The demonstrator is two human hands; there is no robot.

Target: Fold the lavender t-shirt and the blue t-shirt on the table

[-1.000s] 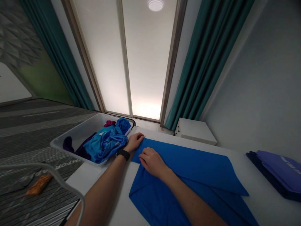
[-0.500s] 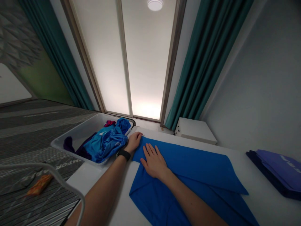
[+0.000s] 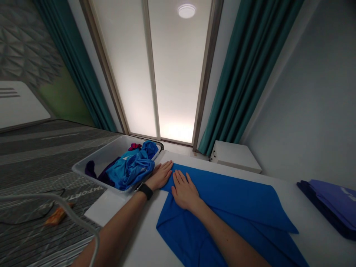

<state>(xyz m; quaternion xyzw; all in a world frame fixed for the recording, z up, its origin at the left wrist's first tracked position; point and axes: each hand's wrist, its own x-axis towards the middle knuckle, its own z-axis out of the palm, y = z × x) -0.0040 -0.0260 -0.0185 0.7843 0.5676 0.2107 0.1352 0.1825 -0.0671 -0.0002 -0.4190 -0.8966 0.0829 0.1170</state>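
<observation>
I'm resting my right hand open on the folded blue cloth — fingers spread, gripping nothing — while my flat left hand is lying just beside its corner, the cloth's long side stretching rightward across the white table — my right is nearer.

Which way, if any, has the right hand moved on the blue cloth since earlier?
Yes: the right hand uncurled its fingers toward the window, flat on the blue cloth; its palm stayed about put.
</observation>
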